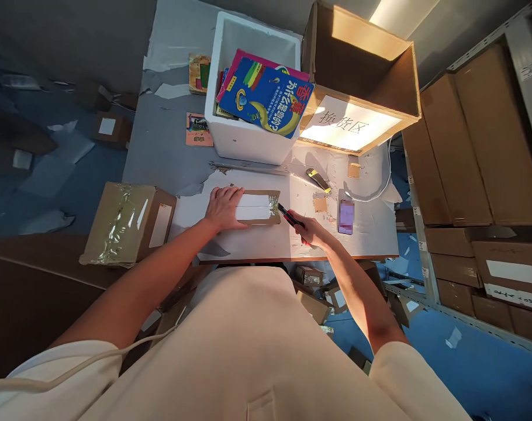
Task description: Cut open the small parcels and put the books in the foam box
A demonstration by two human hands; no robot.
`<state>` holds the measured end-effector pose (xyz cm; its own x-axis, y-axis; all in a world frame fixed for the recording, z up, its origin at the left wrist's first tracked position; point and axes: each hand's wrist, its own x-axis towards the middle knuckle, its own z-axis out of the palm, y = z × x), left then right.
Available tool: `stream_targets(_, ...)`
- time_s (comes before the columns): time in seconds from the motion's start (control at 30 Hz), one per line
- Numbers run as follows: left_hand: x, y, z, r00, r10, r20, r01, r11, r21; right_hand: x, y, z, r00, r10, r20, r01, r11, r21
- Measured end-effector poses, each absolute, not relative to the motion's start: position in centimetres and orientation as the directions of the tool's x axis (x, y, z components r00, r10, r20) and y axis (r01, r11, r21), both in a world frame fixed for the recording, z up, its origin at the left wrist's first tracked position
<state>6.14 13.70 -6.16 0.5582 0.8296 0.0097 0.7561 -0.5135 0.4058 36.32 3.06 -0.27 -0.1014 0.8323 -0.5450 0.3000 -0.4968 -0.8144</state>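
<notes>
A small flat cardboard box (258, 221) with a white label (254, 208) lies on the table in front of me, clear tape (273, 207) shining at its right end. My left hand (223, 208) grips the box's left end, thumb along the near edge and fingers over the far side. In my right hand (312, 229) is a black box cutter (292, 218), its tip pointing left at the taped end. Whether the blade touches the tape I cannot tell. Behind the box lies a second, yellow-and-black box cutter (318, 180).
A white foam box (252, 140) full of books (266, 96) and a large open carton (362, 108) stand at the back. A phone (346, 217) and cable (371, 199) lie right. At left sits a taped carton (130, 222); shelves of cartons (472, 146) rise at far right.
</notes>
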Motion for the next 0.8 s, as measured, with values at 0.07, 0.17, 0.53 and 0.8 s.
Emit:
stream_targets(0.07, 6.2, 13.7, -6.2, 0.547, 0.837, 0.013, 0.757, -0.501, 0.420, 36.3, 2.8, -0.3, -0.097, 0.836, -0.541, 0.293, -0.495, -0.818)
stream_targets(0.17, 6.2, 13.7, -6.1, 0.558, 0.830, 0.014, 0.747, -0.509, 0.428, 36.4, 1.9, -0.6, -0.111, 0.829, -0.549, 0.273, -0.505, -0.819)
stream_targets(0.53, 6.1, 13.7, -6.4, 0.576, 0.817, -0.008, 0.749, -0.524, 0.405, 35.6, -1.1, -0.8, -0.095, 0.834, -0.543, 0.303, -0.496, -0.814)
stream_targets(0.8, 5.4, 12.3, -5.2, 0.507, 0.861, 0.035, 0.773, -0.472, 0.425, 36.9, -3.8, -2.2, 0.247, 0.880, -0.406, 0.053, -0.430, -0.901)
